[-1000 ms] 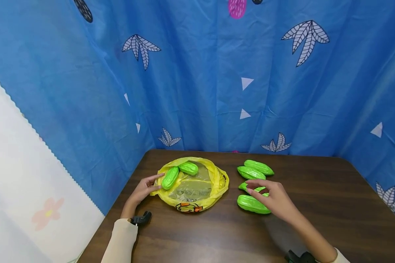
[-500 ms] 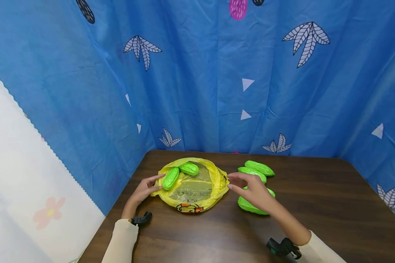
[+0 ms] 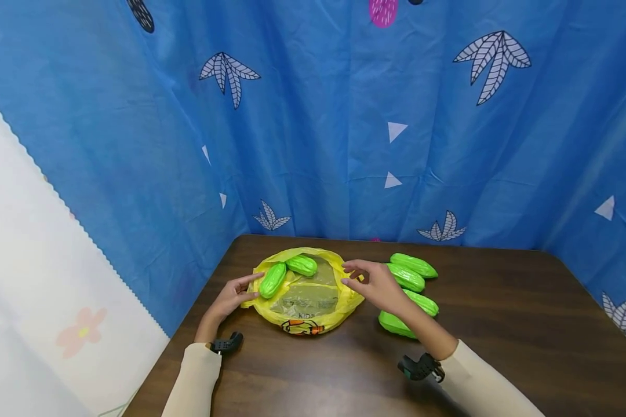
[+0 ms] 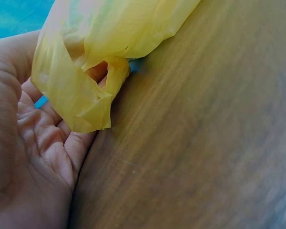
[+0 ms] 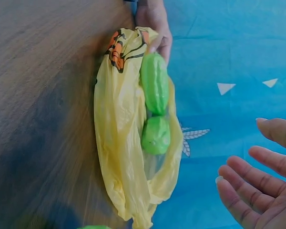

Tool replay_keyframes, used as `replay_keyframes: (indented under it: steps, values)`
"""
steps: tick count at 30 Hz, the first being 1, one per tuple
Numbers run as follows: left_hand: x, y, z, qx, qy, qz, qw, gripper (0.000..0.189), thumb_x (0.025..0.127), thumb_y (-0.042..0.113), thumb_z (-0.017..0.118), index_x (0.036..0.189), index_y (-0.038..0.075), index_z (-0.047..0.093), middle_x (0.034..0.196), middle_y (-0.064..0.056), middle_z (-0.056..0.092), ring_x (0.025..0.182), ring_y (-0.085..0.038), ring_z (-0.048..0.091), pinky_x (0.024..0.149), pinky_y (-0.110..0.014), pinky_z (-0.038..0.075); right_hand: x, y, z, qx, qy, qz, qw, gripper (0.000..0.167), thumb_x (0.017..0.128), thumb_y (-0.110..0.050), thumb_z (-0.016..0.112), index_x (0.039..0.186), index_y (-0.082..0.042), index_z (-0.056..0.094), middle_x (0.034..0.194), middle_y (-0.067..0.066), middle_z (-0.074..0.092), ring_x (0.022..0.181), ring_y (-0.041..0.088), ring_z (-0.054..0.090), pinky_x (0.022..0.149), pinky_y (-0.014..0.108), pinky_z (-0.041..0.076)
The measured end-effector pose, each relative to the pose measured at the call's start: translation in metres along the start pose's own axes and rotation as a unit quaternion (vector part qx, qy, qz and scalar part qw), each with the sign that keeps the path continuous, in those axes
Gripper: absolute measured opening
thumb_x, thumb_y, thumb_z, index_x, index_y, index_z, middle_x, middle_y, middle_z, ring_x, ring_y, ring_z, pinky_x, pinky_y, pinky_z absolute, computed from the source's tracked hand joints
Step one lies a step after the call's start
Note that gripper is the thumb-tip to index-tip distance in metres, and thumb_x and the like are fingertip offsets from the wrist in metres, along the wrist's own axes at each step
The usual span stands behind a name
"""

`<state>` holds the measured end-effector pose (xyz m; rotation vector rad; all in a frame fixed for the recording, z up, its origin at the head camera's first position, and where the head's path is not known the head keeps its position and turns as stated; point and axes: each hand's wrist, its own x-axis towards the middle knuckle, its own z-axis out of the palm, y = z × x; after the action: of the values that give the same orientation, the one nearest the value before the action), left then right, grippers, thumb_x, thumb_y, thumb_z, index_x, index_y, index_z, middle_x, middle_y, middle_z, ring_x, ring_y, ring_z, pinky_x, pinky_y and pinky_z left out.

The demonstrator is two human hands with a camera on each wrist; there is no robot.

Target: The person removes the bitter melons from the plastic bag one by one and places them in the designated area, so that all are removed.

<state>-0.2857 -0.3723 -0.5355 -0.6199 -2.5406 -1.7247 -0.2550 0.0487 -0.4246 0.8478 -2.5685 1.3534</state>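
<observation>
A yellow plastic bag (image 3: 313, 327) lies with its mouth spread on the table. Inside, towards its left and back, are two shiny green ridged gourds (image 3: 273, 280), (image 5: 156, 83), which look artificial. My left hand (image 3: 231, 298) holds the bag's left rim between thumb and fingers; in the left wrist view a loose yellow fold hangs over the palm (image 4: 43, 157). Over the bag's right rim hovers my right hand (image 3: 378, 285), its fingers loosely bent and holding nothing. In the right wrist view that hand (image 5: 262, 181) is apart from the bag.
Several more green gourds (image 3: 413, 265) lie to the right of the bag, partly hidden behind my right hand and forearm. The dark wooden table (image 3: 501, 324) ends at a blue patterned curtain (image 3: 313, 145). White cloth (image 3: 42, 278) hangs at the left.
My right hand has moved left from above the gourds on the right to the bag's right rim, carrying nothing. The left hand stays at the bag's left rim.
</observation>
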Motion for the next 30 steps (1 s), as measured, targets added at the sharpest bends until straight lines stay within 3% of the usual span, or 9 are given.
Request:
replay_keyframes:
  steps: [2,7,11,14,16,20,22,30]
  values:
    - [0.000,0.000,0.001,-0.002,0.002,-0.007,1.0000,0.052,0.096,0.007,0.069,0.146,0.002,0.055,0.150,-0.019,0.050,0.139,-0.036,0.039,0.095,-0.022,0.041,0.004,0.000,0.004,0.001,-0.003,0.005,1.0000,0.036,0.093,-0.023,0.076,0.126,-0.010,0.071,0.118,0.006,0.073,0.097,0.019,0.070,0.076,0.032,0.058]
    - [0.001,0.001,0.001,0.007,0.008,-0.021,0.9997,0.052,0.096,0.003,0.067,0.146,0.000,0.053,0.151,-0.020,0.049,0.142,-0.040,0.035,0.099,-0.024,0.040,0.017,0.002,0.017,-0.004,-0.006,0.001,1.0000,0.035,0.092,-0.019,0.077,0.126,-0.009,0.071,0.119,0.006,0.073,0.099,0.024,0.070,0.076,0.034,0.058]
    - [0.002,0.004,0.001,0.006,0.007,-0.026,0.9996,0.052,0.096,0.001,0.067,0.145,-0.005,0.052,0.150,-0.022,0.049,0.145,-0.041,0.030,0.112,-0.046,0.034,0.027,0.008,0.030,-0.019,-0.010,-0.011,0.9997,0.037,0.093,-0.017,0.076,0.127,-0.007,0.070,0.122,0.008,0.071,0.102,0.029,0.069,0.078,0.038,0.058]
    - [0.002,0.006,0.002,-0.002,0.007,-0.024,0.9997,0.052,0.095,0.000,0.066,0.145,-0.006,0.051,0.150,-0.023,0.048,0.146,-0.042,0.028,0.114,-0.061,0.024,0.034,0.010,0.039,-0.026,-0.016,-0.013,0.9994,0.038,0.093,-0.017,0.075,0.129,-0.005,0.069,0.125,0.010,0.070,0.104,0.033,0.069,0.081,0.042,0.058]
    - [0.001,0.005,0.002,-0.002,0.006,-0.023,0.9997,0.052,0.095,0.001,0.066,0.145,-0.005,0.052,0.151,-0.022,0.048,0.146,-0.041,0.028,0.115,-0.058,0.025,0.038,0.010,0.044,-0.026,-0.020,-0.012,0.9994,0.039,0.093,-0.017,0.075,0.130,-0.004,0.068,0.125,0.012,0.070,0.105,0.034,0.069,0.081,0.044,0.058]
    - [0.000,0.001,0.002,0.000,0.007,-0.028,0.9996,0.053,0.096,0.005,0.068,0.146,0.002,0.054,0.151,-0.017,0.050,0.147,-0.036,0.031,0.111,-0.031,0.033,0.046,0.008,0.053,-0.017,-0.026,-0.011,0.9995,0.041,0.094,-0.018,0.074,0.132,-0.003,0.066,0.124,0.017,0.069,0.106,0.034,0.068,0.081,0.045,0.058]
    - [0.000,0.000,0.001,-0.003,0.008,-0.030,0.9995,0.053,0.096,0.007,0.069,0.146,0.004,0.055,0.151,-0.015,0.051,0.147,-0.034,0.031,0.108,-0.025,0.033,0.050,0.008,0.058,-0.013,-0.027,-0.010,0.9995,0.042,0.094,-0.018,0.074,0.132,-0.003,0.066,0.124,0.019,0.069,0.106,0.035,0.068,0.081,0.045,0.058]
    - [0.001,0.000,0.000,-0.005,0.004,-0.015,0.9999,0.053,0.096,0.011,0.070,0.146,0.005,0.056,0.150,-0.016,0.051,0.146,-0.038,0.031,0.114,-0.063,0.023,0.064,0.014,0.077,-0.006,-0.024,0.012,0.9996,0.048,0.093,-0.018,0.076,0.135,0.001,0.063,0.125,0.021,0.067,0.108,0.036,0.067,0.083,0.046,0.057]
